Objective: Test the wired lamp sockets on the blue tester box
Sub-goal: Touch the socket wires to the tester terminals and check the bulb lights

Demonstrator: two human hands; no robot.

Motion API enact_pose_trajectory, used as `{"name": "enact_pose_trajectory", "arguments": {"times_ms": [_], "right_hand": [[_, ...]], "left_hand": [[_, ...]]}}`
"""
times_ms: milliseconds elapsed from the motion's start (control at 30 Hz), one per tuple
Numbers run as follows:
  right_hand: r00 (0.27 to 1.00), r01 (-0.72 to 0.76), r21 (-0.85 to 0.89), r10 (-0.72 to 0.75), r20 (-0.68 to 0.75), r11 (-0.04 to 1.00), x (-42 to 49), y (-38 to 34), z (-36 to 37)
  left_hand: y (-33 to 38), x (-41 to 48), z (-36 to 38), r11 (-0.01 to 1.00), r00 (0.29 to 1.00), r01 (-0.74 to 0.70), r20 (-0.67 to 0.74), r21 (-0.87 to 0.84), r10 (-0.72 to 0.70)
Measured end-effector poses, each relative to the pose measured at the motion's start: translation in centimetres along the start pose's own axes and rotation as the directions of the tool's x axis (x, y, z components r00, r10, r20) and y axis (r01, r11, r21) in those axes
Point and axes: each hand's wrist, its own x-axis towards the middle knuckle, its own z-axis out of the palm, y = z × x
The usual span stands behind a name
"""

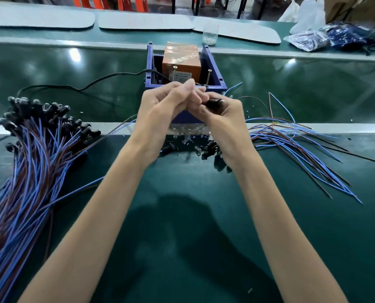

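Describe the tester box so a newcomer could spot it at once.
On the green bench, look centre, just beyond the raised left hand and right hand. The blue tester box stands there, open-topped, with an orange block inside and a black cable entering from the left. Its neighbours are loose wires; it alone is a box.

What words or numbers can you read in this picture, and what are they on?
Label on the orange box inside the blue tester: there is small print, but it is too blurred to read.
Nowhere else: no other words, numbers, brands or signs show.
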Motion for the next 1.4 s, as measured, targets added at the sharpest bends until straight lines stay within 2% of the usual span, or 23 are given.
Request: {"name": "enact_pose_trajectory", "arguments": {"times_ms": [67, 133, 167, 233, 267, 300, 367, 433, 500, 567, 633, 700, 767, 833, 900, 967, 1067, 1167, 1300, 1400], "right_hand": [[0.999, 0.034, -0.100, -0.035, -0.003, 0.994, -0.1, -0.2, -0.2], [0.998, 0.061, -0.118, -0.065, -0.024, 0.991, -0.2, -0.5, -0.3], [0.996, 0.072, -0.089, -0.075, -0.037, 0.993, -0.2, -0.8, -0.4], [0.995, 0.093, -0.021, -0.094, -0.031, 0.995, -0.2, -1.5, -0.8], [0.994, 0.107, -0.024, -0.107, 0.000, 0.994, -0.3, -1.9, -1.2], [0.992, 0.119, -0.042, -0.117, 0.048, 0.992, -0.3, -2.2, -1.5], [0.984, 0.121, -0.036, -0.115, 0.137, 0.992, -0.4, -2.8, -2.3], [0.977, 0.093, 0.037, -0.099, 0.190, 0.995, -0.4, -3.2, -3.1], [0.978, 0.063, 0.062, -0.074, 0.195, 0.996, -0.5, -3.4, -3.9], [0.985, 0.024, 0.123, -0.045, 0.169, 0.992, -0.5, -3.5, -4.8], [0.991, -0.017, 0.231, -0.015, 0.135, 0.973, -0.4, -3.7, -5.4], [0.996, -0.037, 0.282, 0.013, 0.083, 0.959, -0.3, -3.8, -5.6], [0.999, -0.030, 0.237, 0.025, 0.023, 0.971, -0.3, -3.4, -5.5], [0.998, -0.053, 0.142, 0.058, -0.030, 0.988, -0.3, -2.7, -4.8], [0.990, -0.126, 0.075, 0.130, -0.057, 0.989, -0.2, -2.1, -3.9], [0.978, -0.193, 0.041, 0.196, -0.076, 0.980, -0.1, -1.5, -3.1], [0.963, -0.266, -0.008, 0.265, -0.054, 0.964, 0.0, -0.9, -2.4], [0.959, -0.283, -0.021, 0.282, -0.025, 0.959, -0.2, -0.7, -1.7], [0.947, -0.306, 0.225, 0.320, -0.029, 0.925, -0.3, -1.1, -0.6], [0.945, -0.292, 0.336, 0.324, -0.043, 0.896, -0.4, -1.2, -0.3]], "left_hand": [[0.3, 0.2, -0.4, 0.995, 0.996, 0.077, -0.039, -0.058, -0.080], [0.6, 0.3, -1.2, 0.976, 0.975, 0.218, -0.047, -0.023, -0.219], [0.6, 0.3, -1.6, 0.943, 0.944, 0.329, -0.034, 0.046, -0.327], [0.4, 0.4, -1.9, 0.820, 0.827, 0.559, -0.016, 0.127, -0.561], [0.3, 0.6, -1.9, 0.776, 0.779, 0.626, -0.023, 0.076, -0.627], [0.1, 0.7, -1.7, 0.764, 0.762, 0.643, -0.055, -0.044, -0.645], [-0.1, 1.0, -1.4, 0.772, 0.779, 0.504, -0.183, -0.388, -0.600], [-0.2, 1.1, -1.4, 0.701, 0.752, 0.232, -0.333, -0.674, -0.569], [-0.2, 1.1, -1.9, 0.587, 0.689, 0.012, -0.419, -0.809, -0.592], [-0.1, 1.1, -2.4, 0.546, 0.656, -0.076, -0.454, -0.835, -0.603], [0.0, 1.2, -2.5, 0.609, 0.676, -0.015, -0.457, -0.793, -0.578], [0.0, 1.2, -2.0, 0.719, 0.749, 0.150, -0.396, -0.679, -0.531], [0.1, 0.9, -0.9, 0.816, 0.828, 0.325, -0.274, -0.479, -0.490], [-0.1, 0.5, 0.4, 0.879, 0.871, 0.431, -0.163, -0.204, -0.464], [-0.5, 0.0, 1.6, 0.898, 0.896, 0.438, -0.102, 0.038, -0.432], [-0.9, -0.3, 2.2, 0.907, 0.924, 0.382, -0.099, 0.177, -0.370], [-1.2, -0.4, 2.2, 0.931, 0.953, 0.298, -0.111, 0.210, -0.281], [-1.4, -0.3, 1.9, 0.934, 0.958, 0.280, -0.134, 0.221, -0.255], [-2.0, -0.2, 1.4, 0.902, 0.946, 0.320, -0.151, 0.290, -0.287], [-2.3, -0.2, 1.5, 0.893, 0.924, 0.380, -0.133, 0.242, -0.357]]}}
